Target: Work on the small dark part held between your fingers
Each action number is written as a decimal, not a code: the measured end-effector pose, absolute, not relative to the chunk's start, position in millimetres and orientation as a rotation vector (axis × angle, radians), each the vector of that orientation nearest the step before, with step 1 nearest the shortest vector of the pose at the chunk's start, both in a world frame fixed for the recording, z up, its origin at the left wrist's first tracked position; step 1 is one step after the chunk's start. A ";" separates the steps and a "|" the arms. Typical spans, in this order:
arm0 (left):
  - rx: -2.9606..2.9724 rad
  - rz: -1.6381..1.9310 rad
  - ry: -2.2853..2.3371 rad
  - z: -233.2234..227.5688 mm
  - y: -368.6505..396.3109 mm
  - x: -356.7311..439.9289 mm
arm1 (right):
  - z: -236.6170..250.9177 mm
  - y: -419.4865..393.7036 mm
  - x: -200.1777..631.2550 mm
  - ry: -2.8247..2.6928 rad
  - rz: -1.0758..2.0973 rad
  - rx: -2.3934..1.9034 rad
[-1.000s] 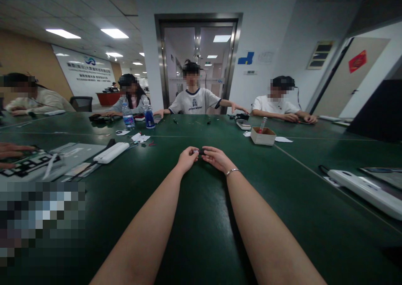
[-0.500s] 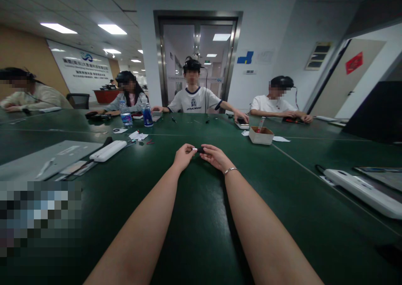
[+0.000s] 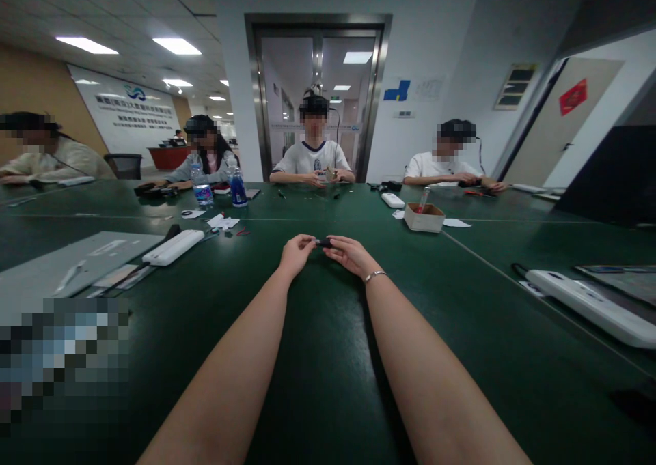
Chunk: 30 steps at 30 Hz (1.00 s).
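The left hand and right hand have moved closer, so the pale tip seen earlier is now hidden, and both pinch a small dark part, perhaps pushed together, just above the desk.

A dark green worktop carries a white power strip and grey sheet on the left, two bottles and paper scraps farther off, a cardboard box mid-right, and another power strip at right.
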<state>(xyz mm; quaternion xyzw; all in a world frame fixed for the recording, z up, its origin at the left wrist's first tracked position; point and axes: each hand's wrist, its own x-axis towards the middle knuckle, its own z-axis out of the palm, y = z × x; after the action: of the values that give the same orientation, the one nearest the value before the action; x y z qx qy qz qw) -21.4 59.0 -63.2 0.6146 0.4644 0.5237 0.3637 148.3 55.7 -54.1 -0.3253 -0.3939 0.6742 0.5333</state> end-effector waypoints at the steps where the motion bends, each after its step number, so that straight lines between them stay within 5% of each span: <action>1: 1.573 1.343 1.205 -62.1 57.7 -21.1 | -54.1 55.6 148.2 -0.935 1.606 -0.776; 30: 1.661 1.277 1.380 -68.2 61.9 -24.9 | -51.7 51.2 147.2 -0.982 1.601 -0.798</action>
<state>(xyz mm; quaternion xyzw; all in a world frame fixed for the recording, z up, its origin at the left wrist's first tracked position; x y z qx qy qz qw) -24.9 61.9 -68.2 0.6291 0.5227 0.4839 0.3112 147.2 51.2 -51.7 -0.3333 -0.4101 0.6685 0.5233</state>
